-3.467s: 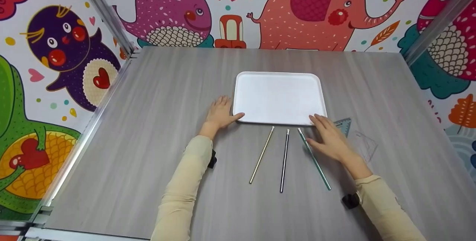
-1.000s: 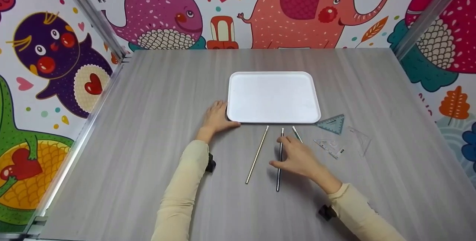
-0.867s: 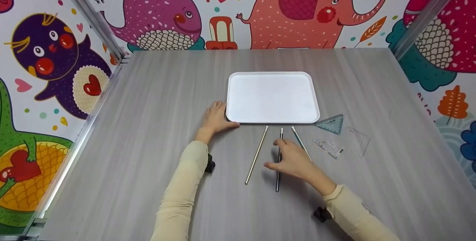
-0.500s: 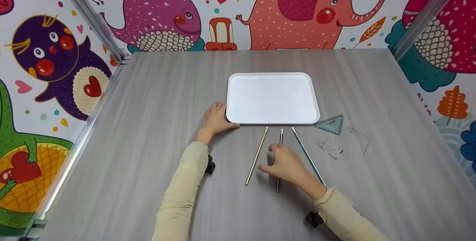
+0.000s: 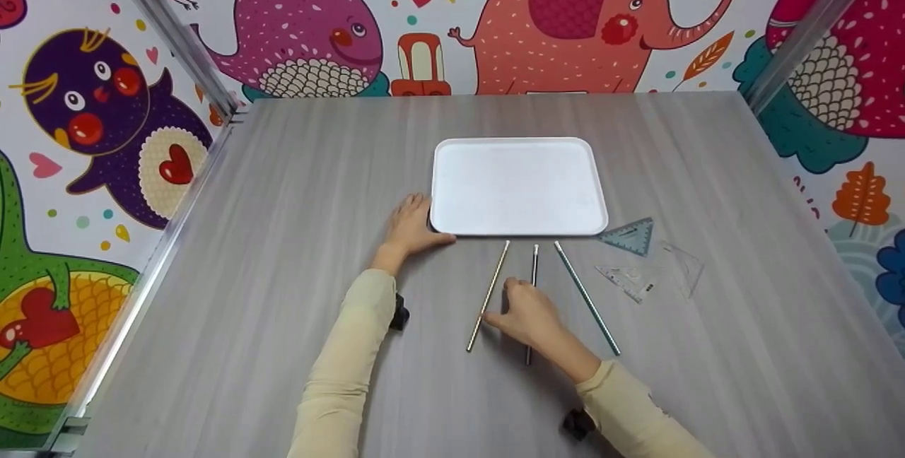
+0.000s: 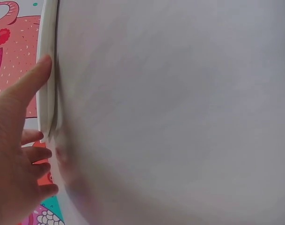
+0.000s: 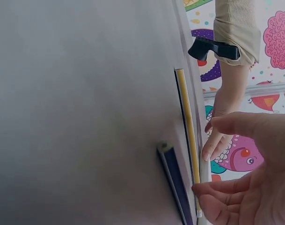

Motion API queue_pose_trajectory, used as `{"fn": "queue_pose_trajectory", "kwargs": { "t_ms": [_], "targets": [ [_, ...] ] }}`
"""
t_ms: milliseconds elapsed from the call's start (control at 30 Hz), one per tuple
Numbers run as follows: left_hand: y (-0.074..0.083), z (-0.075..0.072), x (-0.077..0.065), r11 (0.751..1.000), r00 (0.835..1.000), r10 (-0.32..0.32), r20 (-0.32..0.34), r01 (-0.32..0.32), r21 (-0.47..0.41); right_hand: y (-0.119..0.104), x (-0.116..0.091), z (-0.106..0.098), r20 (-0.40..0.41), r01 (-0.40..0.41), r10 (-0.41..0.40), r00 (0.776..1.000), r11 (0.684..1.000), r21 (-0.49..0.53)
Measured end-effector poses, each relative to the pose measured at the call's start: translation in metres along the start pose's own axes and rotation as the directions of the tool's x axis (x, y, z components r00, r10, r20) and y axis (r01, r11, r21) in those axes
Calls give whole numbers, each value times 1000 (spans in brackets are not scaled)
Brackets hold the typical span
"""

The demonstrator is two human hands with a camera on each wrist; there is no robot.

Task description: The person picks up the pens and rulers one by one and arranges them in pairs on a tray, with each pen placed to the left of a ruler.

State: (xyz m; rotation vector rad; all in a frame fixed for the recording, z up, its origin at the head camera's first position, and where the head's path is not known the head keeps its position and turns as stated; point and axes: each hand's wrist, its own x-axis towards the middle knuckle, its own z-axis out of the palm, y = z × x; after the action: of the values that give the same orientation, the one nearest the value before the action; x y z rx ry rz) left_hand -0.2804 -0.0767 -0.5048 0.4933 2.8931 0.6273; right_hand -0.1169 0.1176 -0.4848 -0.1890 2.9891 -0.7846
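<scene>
My left hand (image 5: 410,228) rests at the front left corner of a white tray (image 5: 520,186), thumb along its front edge. In the left wrist view the thumb (image 6: 39,75) lies against the tray rim, fingers beyond the corner. My right hand (image 5: 530,313) hovers over a dark pencil (image 5: 534,263), hiding its middle. Its thumb overlaps a gold pencil (image 5: 498,267). The right wrist view shows thumb and fingers well apart, fingertips close beside the gold pencil (image 7: 189,117), and the dark pencil (image 7: 175,178) nearby. A teal pencil (image 5: 587,297) lies right of that hand.
Right of the tray lies a blue-grey set square (image 5: 631,237), one corner at the tray's edge. Two transparent set squares lie nearby: one printed (image 5: 626,281), another fainter (image 5: 689,267). Cartoon-printed walls (image 5: 318,27) and metal posts (image 5: 170,27) enclose the grey table (image 5: 318,161).
My right hand has left the tray's front right corner and moved left past the teal and dark pencils to the gold one. My left hand stays at the tray corner.
</scene>
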Motion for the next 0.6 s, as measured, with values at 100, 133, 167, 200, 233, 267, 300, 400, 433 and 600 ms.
{"fn": "queue_pose_trajectory", "kwargs": {
  "t_ms": [100,133,167,200,233,267,300,400,433,600],
  "targets": [
    [0,0,0,1000,1000,2,-2,-2,0,-3,1,1,13,-29,29,999,1000,-12],
    [0,0,0,1000,1000,6,-5,-6,1,-4,1,1,17,-38,38,999,999,-15],
    [0,0,0,1000,1000,8,-7,-8,2,-5,2,2,21,-46,47,999,999,-16],
    [0,0,0,1000,1000,9,-7,-9,6,-7,2,2,27,-64,65,998,998,-14],
    [-1,1,0,1000,1000,8,-6,-8,8,-8,2,3,30,-73,73,997,997,-15],
    [-1,1,0,1000,1000,9,-7,-9,12,-9,1,4,34,-85,86,996,996,-14],
    [-1,1,0,1000,1000,11,-7,-11,16,-10,2,5,36,-94,95,995,995,-16],
    [0,0,0,1000,1000,18,-15,-18,23,-12,1,9,48,-114,116,992,993,-36],
    [0,-1,0,1000,1000,22,-17,-21,22,-13,1,10,50,-114,116,992,992,-45],
    [1,-2,1,999,1000,27,-11,-27,26,-17,1,17,37,-112,117,992,988,-103]
  ]
}}
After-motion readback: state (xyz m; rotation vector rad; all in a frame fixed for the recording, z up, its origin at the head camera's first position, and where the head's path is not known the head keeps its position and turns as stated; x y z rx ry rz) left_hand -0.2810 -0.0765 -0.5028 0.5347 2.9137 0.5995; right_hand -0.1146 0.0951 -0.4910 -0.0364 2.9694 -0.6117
